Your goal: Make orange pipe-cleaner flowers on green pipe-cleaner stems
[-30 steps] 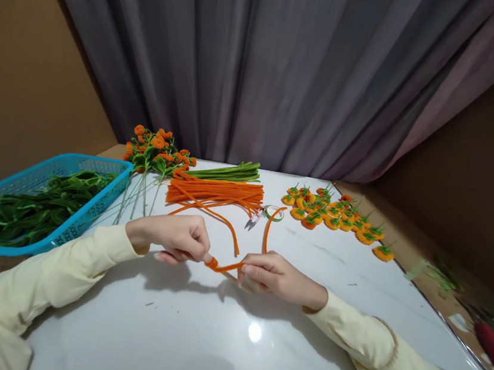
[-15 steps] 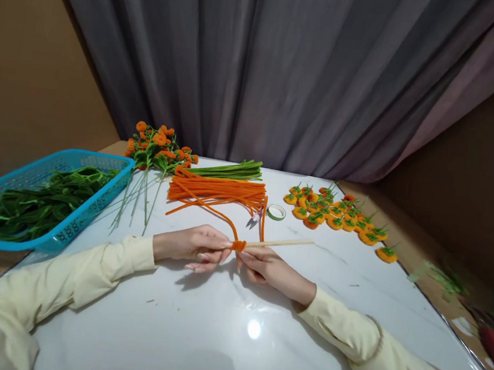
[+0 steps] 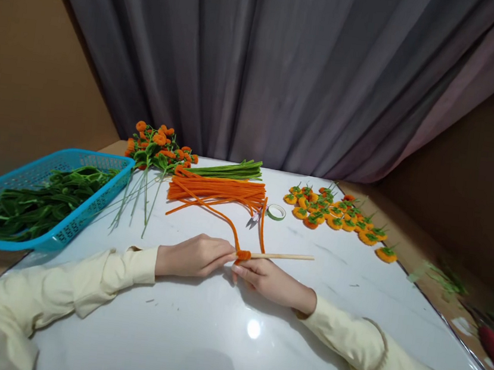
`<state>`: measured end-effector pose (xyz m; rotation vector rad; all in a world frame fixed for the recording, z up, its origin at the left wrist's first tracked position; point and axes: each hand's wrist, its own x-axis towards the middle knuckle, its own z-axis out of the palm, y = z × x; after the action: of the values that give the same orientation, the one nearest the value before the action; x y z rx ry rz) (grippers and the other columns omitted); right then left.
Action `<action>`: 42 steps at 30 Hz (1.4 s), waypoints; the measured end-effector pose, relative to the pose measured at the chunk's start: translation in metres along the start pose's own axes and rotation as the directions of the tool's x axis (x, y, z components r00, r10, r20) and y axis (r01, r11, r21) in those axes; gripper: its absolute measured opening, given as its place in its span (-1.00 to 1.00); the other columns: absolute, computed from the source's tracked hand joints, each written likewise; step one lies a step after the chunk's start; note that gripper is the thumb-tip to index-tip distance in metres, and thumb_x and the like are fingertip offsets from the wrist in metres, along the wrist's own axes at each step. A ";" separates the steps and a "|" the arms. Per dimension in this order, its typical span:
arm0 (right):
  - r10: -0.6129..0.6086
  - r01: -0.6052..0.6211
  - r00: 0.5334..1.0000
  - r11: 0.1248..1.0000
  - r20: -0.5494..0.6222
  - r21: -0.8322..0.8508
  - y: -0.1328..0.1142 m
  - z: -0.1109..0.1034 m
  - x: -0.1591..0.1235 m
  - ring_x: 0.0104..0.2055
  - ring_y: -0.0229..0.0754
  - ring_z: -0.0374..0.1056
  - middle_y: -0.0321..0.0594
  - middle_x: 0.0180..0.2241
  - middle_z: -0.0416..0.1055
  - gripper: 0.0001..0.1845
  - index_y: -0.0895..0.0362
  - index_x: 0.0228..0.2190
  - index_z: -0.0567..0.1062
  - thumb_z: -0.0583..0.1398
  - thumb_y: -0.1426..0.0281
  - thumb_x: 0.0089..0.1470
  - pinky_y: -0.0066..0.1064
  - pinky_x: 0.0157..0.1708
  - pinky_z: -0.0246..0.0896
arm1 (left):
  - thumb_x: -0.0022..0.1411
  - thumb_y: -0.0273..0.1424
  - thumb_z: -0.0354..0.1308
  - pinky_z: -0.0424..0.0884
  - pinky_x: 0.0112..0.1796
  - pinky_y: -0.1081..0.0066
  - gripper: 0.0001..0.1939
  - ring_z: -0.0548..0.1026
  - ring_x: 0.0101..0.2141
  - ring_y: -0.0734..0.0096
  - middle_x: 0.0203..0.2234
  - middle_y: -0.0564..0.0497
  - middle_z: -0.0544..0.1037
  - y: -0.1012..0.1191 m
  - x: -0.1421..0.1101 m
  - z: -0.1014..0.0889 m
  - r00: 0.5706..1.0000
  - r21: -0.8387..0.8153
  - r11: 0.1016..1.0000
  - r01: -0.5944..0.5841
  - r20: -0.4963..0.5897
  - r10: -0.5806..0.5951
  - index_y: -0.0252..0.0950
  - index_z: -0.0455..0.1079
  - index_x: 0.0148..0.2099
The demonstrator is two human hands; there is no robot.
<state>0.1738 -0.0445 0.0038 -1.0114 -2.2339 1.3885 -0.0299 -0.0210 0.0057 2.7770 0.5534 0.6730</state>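
My left hand (image 3: 197, 256) is closed, pinching the left end of a thin wooden stick (image 3: 290, 256) that points to the right. An orange pipe cleaner (image 3: 244, 255) is wrapped in a short coil around the stick, beside my left fingertips. Two lengths of orange pipe cleaner rise from around the coil toward the back of the table. My right hand (image 3: 273, 281) is closed just below the coil, thumb and fingers on the pipe cleaner under the stick. Its fingertips are partly hidden.
Behind my hands lie a pile of orange pipe cleaners (image 3: 219, 191), green stems (image 3: 231, 170), small scissors (image 3: 253, 220) and a green tape roll (image 3: 276, 212). Orange flowers (image 3: 162, 141) and a blue basket (image 3: 60, 237) of green leaves stand left. Several orange-yellow flower heads (image 3: 335, 221) lie right.
Both hands have come slightly nearer with the stick. My left hand has turned so its back faces up, and the orange coil on the stick looks wider.
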 end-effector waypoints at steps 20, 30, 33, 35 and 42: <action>-0.060 0.068 0.997 0.982 0.055 -0.176 -0.003 -0.003 -0.001 -0.57 -0.37 0.07 -0.37 -0.63 0.16 -0.68 0.20 -0.56 0.34 -0.03 0.41 0.17 -0.52 -0.50 0.02 | 0.19 -0.59 0.00 0.50 -0.20 0.35 -0.69 0.49 -0.20 0.29 -0.26 -0.17 0.52 0.001 -0.004 0.016 0.901 0.162 0.956 -0.243 -0.328 0.285 -0.40 0.24 0.01; 0.001 0.004 0.998 0.997 0.070 -0.078 -0.007 -0.008 -0.002 -0.59 -0.37 0.04 -0.40 -0.67 0.10 -0.64 0.19 -0.59 0.30 -0.03 0.34 0.19 -0.51 -0.52 -0.01 | 0.23 -0.57 -0.04 0.45 -0.19 0.39 -0.86 0.47 -0.25 0.35 -0.26 -0.18 0.48 0.003 -0.003 0.012 0.944 0.105 0.983 -0.148 -0.283 0.172 -0.40 0.35 -0.27; 0.025 -0.022 0.999 0.997 0.039 -0.071 -0.006 -0.008 -0.003 -0.60 -0.37 0.02 -0.40 -0.68 0.10 -0.64 0.17 -0.61 0.26 -0.02 0.34 0.18 -0.50 -0.54 -0.02 | 0.26 -0.54 -0.07 0.42 -0.19 0.39 -0.80 0.45 -0.24 0.35 -0.24 -0.19 0.46 0.000 -0.001 0.008 0.974 -0.059 0.996 -0.069 -0.221 0.054 -0.40 0.37 -0.34; 0.016 -0.015 1.000 0.997 0.006 -0.072 -0.005 -0.009 -0.003 -0.60 -0.36 0.03 -0.40 -0.69 0.10 -0.65 0.16 -0.62 0.25 -0.02 0.35 0.18 -0.49 -0.54 -0.01 | 0.27 -0.50 -0.07 0.40 -0.21 0.39 -0.74 0.43 -0.24 0.36 -0.27 -0.17 0.45 -0.004 0.001 0.002 0.986 -0.210 0.978 0.003 -0.163 -0.038 -0.39 0.39 -0.39; -0.031 0.005 0.996 0.962 -0.089 -0.272 -0.005 -0.005 -0.004 -0.58 -0.34 0.11 -0.35 -0.64 0.21 -0.66 0.16 -0.58 0.28 -0.06 0.41 0.20 -0.51 -0.50 -0.01 | 0.26 -0.31 0.02 0.35 -0.14 0.39 -0.64 0.39 -0.22 0.38 -0.22 -0.11 0.37 -0.025 0.004 -0.014 0.947 -0.659 0.684 0.313 0.166 -0.274 -0.38 0.45 -0.49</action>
<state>0.1772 -0.0459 0.0109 -1.1135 -2.4011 1.0225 -0.0412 0.0050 0.0122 1.9490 0.5786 0.5716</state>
